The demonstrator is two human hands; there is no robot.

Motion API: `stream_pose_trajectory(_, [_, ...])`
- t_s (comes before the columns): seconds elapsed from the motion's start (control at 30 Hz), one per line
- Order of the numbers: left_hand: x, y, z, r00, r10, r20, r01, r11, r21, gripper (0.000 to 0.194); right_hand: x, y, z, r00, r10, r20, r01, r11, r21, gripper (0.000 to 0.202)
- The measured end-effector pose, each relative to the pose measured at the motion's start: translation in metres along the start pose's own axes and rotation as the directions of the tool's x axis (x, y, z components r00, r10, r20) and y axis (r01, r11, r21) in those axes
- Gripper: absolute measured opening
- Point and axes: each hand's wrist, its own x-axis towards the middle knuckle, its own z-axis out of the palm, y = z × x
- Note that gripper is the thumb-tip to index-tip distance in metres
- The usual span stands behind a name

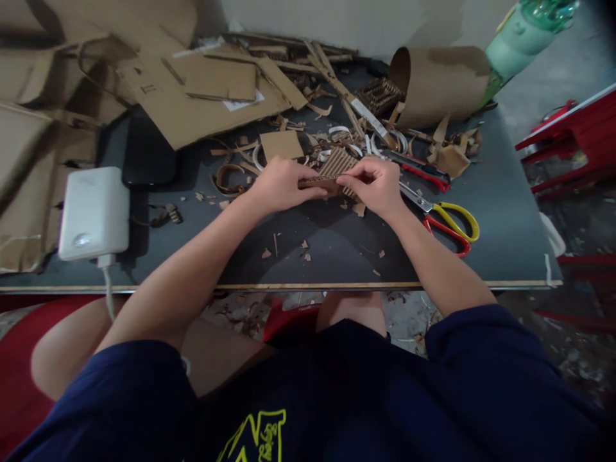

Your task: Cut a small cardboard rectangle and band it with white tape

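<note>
Between my two hands is a small strip of corrugated cardboard [327, 186], held just over the dark tabletop. My left hand [283, 184] pinches its left end between thumb and fingers. At the other end, my right hand [374, 185] grips it the same way, with the fingertips close to the strip's upper edge. A ribbed cardboard piece [338, 162] with exposed flutes shows right behind the strip. A flat cardboard square [282, 145] lies beyond my left hand. Scissors [445, 221] with red and yellow handles rest beside my right wrist, and a red utility knife [423, 172] lies behind them.
Cardboard sheets [212, 96] and scraps cover the back and left. A white power bank [95, 213] with a cable and a black phone-like object [150, 151] sit at left. A cardboard tube [440, 83] and a green bottle [522, 42] are back right. Red chairs [572, 141] stand beyond.
</note>
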Motion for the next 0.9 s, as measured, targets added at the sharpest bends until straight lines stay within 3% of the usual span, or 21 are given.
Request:
stream_pose_trajectory(0.17, [0.004, -0.005, -0.006, 0.996, -0.042, -0.078, 0.040, 0.999, -0.028, 0.031, 0.005, 0.000, -0.012, 0.997, 0.057, -0.058, -0.062, 0.995, -0.083, 0.043])
stream_pose_trajectory(0.27, [0.006, -0.011, -0.008, 0.982, -0.126, -0.142, 0.078, 0.949, -0.306, 0.033, 0.009, -0.014, -0.046, 0.981, 0.174, -0.090, -0.190, 0.953, -0.235, 0.039])
stream_pose_trajectory(0.33, [0.006, -0.016, -0.005, 0.978, -0.169, -0.125, 0.079, 0.846, -0.527, 0.045, 0.008, -0.031, -0.077, 0.943, 0.329, -0.040, -0.312, 0.841, -0.442, 0.030])
stream_pose_trajectory(0.4, [0.006, -0.021, -0.001, 0.975, -0.210, -0.070, 0.112, 0.742, -0.661, 0.055, 0.001, -0.049, -0.108, 0.835, 0.550, -0.008, -0.406, 0.606, -0.684, 0.024])
stream_pose_trajectory(0.43, [0.006, -0.023, 0.002, 0.972, -0.232, -0.042, 0.138, 0.706, -0.695, 0.056, -0.005, -0.056, -0.122, 0.748, 0.662, 0.056, -0.385, 0.500, -0.776, 0.028])
stream_pose_trajectory(0.53, [0.007, -0.026, 0.010, 0.956, -0.292, -0.005, 0.193, 0.646, -0.739, 0.051, -0.027, -0.064, -0.153, 0.560, 0.826, 0.060, -0.296, 0.267, -0.917, 0.040])
stream_pose_trajectory(0.6, [0.007, -0.025, 0.014, 0.952, -0.307, 0.001, 0.204, 0.632, -0.748, 0.050, -0.043, -0.059, -0.163, 0.444, 0.892, 0.084, -0.213, 0.196, -0.957, 0.047])
stream_pose_trajectory(0.63, [0.007, -0.024, 0.015, 0.953, -0.302, 0.005, 0.204, 0.631, -0.749, 0.051, -0.050, -0.054, -0.166, 0.418, 0.902, 0.106, -0.175, 0.194, -0.965, 0.048])
stream_pose_trajectory(0.77, [0.005, -0.017, 0.018, 0.965, -0.257, 0.047, 0.208, 0.647, -0.733, 0.054, -0.066, -0.036, -0.166, 0.527, 0.838, 0.142, -0.161, 0.262, -0.952, 0.048])
stream_pose_trajectory(0.83, [0.004, -0.015, 0.019, 0.970, -0.233, 0.063, 0.204, 0.649, -0.733, 0.058, -0.068, -0.032, -0.165, 0.515, 0.848, 0.122, -0.179, 0.246, -0.953, 0.042])
stream_pose_trajectory(0.9, [0.004, -0.013, 0.019, 0.978, -0.199, 0.055, 0.174, 0.649, -0.741, 0.065, -0.068, -0.030, -0.165, 0.469, 0.875, 0.123, -0.190, 0.236, -0.953, 0.031])
